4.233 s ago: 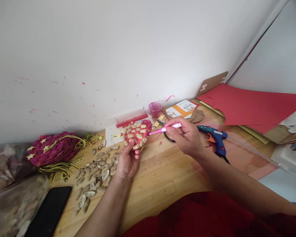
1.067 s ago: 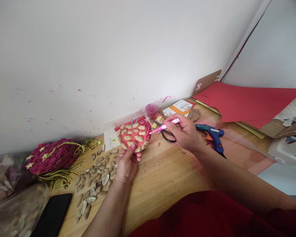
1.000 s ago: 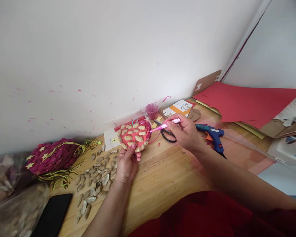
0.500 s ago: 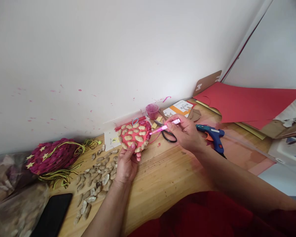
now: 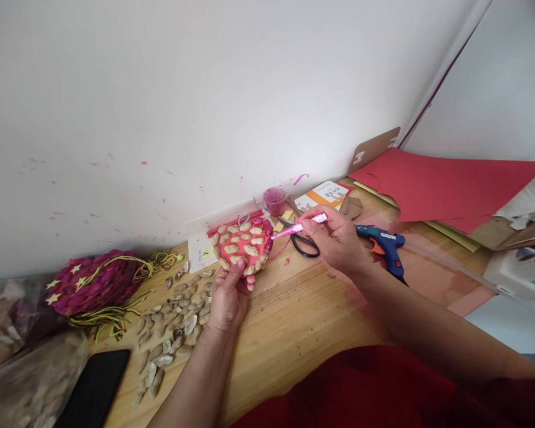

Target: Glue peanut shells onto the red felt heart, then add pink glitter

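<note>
My left hand (image 5: 230, 291) grips the lower edge of a round red disc (image 5: 238, 250) covered with peanut shells, thumb on its face. A small blue loop stands at the disc's top. Shells along its right edge are coated in magenta; the others are bare tan. Between the fingertips of my right hand (image 5: 334, 238) is a paintbrush (image 5: 304, 225) with a pinkish-white handle, its tip against the shells at the right edge. A plastic cup (image 5: 275, 202) stained with magenta paint stands behind the disc. Black-handled scissors (image 5: 306, 245) lie under the brush.
Loose peanut shells (image 5: 178, 315) cover the wooden table at left, near a phone (image 5: 98, 386), plastic bags (image 5: 31, 380) and a stack of finished magenta discs (image 5: 100, 282). On the right are a blue glue gun (image 5: 389, 246) and red card sheets (image 5: 450, 184). A paint-spotted wall rises behind.
The brush tip has shifted very slightly along the disc's right edge. Both hands keep their hold, and the disc stays nearly in place.
</note>
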Demonstrator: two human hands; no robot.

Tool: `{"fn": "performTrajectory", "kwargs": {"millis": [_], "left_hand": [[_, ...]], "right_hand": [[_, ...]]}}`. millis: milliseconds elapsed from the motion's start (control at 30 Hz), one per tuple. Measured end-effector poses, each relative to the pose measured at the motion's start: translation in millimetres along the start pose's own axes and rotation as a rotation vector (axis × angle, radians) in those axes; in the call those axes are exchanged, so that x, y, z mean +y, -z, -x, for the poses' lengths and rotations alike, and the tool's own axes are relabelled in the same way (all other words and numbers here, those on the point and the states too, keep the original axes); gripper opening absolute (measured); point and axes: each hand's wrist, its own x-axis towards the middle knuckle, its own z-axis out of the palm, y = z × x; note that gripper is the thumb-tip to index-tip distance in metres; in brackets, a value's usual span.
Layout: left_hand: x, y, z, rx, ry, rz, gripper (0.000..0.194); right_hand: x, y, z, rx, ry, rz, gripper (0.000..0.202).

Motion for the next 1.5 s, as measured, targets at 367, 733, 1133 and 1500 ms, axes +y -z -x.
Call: {"fn": "performTrajectory", "kwargs": {"millis": [367,733,1133,1500], "left_hand": [[-0.8,0.6,-0.1,-0.012,-0.023,-0.005,0.038],[-2.4,0.1,0.0,0.006,-0.053,-0.043,0.044],[-7.8,-2.1,1.2,0.1,-0.175,-0.196,0.046],[-9.6,-0.3,2.8,0.127,-0.211,-0.355,0.045]], "right_hand": [[-5.9,0.6,-0.1,0.023,0.13,0.162,0.018],[-8.7,2.5,2.2,0.016,0.252,0.387,0.006],[-11.5,-3.7,7.0,-0.068,0.412,0.457,0.003],[-8.2,-11.5,10.8,-0.244,0.588,0.625,0.006]]}}
